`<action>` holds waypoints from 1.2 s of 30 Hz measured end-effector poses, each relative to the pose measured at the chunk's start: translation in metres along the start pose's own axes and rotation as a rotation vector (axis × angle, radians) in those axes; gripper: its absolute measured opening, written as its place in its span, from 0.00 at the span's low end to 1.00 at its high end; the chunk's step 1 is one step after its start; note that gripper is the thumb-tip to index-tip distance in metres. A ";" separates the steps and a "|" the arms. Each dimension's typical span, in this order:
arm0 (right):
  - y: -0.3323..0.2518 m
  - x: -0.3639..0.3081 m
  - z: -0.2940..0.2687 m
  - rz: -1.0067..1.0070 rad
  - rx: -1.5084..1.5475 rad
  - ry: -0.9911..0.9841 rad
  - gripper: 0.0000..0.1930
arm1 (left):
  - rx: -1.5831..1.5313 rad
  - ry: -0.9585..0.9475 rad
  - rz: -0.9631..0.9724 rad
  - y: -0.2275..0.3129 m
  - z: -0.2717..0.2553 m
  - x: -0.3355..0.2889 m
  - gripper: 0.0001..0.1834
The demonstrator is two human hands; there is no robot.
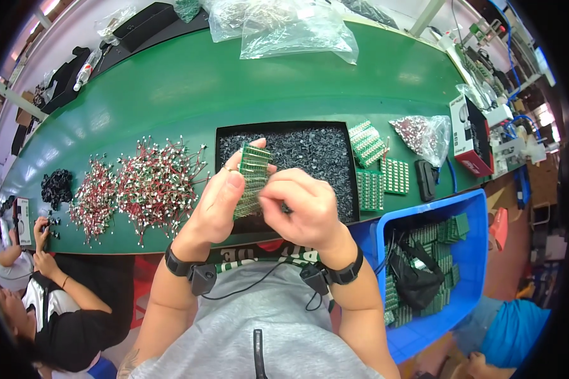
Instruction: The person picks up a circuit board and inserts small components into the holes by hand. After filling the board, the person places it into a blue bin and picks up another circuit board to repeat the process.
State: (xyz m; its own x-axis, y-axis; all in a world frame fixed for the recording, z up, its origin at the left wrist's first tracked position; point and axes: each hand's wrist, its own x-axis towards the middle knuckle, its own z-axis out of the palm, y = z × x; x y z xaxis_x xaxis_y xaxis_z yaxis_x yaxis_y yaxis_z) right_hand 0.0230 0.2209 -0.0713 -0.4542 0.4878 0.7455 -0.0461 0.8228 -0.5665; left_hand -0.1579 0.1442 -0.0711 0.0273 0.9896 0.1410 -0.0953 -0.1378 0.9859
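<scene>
My left hand (219, 201) grips a green circuit board panel (254, 165) by its left edge, tilted up, with rows of small pale marks across it. My right hand (305, 205) is closed in a pinch against the panel's lower right side; whatever lies between its fingertips is too small or hidden to make out. Beneath both hands, a black tray (354, 211) holds a heap of small dark parts (319, 155). Wrist straps with small black boxes sit on both my forearms.
Left of the tray lie piles of red-wired parts (158, 183) and a black heap (57, 188). Several green panels (395, 175) and a clear bag (433, 139) are to the right. A blue bin (477, 252) stands at lower right. A co-worker's hand (42, 232) is at far left.
</scene>
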 end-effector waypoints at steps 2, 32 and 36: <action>-0.004 -0.006 -0.001 0.154 0.023 0.073 0.07 | -0.088 0.041 -0.041 -0.001 -0.001 0.000 0.43; -0.002 0.001 0.011 0.011 -0.119 0.059 0.08 | 0.197 -0.069 0.140 -0.001 -0.006 0.003 0.34; -0.003 -0.003 0.011 0.047 -0.153 0.031 0.06 | 0.153 -0.068 0.096 0.001 -0.003 0.003 0.36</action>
State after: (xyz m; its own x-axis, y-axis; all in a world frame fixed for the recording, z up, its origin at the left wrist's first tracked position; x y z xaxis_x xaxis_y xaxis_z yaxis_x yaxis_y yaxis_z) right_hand 0.0149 0.2134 -0.0755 -0.4249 0.5334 0.7314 0.1119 0.8327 -0.5423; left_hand -0.1610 0.1470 -0.0703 0.0932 0.9673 0.2358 0.0513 -0.2412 0.9691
